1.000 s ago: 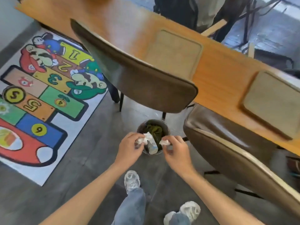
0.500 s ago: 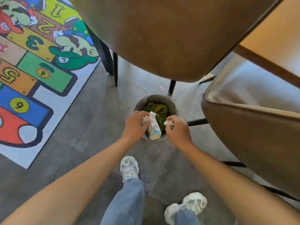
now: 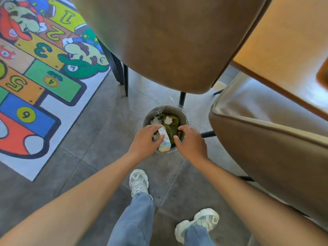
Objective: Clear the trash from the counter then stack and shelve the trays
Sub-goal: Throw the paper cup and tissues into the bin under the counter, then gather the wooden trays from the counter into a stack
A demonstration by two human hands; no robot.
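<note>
A grey tiled floor (image 3: 99, 139) lies open to the left of the bin and toward the person's shoes, bounded at far left by the white border of a bright numbered play mat (image 3: 44, 71). Two tan chairs crowd in: the back of one (image 3: 168, 41) overhangs the bin's far rim, and the other (image 3: 266, 139) closes off the right side, its piped edge near the right forearm. The wooden tabletop (image 3: 287, 55) runs at upper right. Between the chairs stands a small round trash bin (image 3: 148, 116) holding green material, white crumpled paper scraps (image 3: 167, 120) and a white tube (image 3: 164, 139) leaning on the near rim. The left hand (image 3: 144, 141) and right hand (image 3: 190, 142) hover over the bin, fingers spread and released, grasping nothing.
</note>
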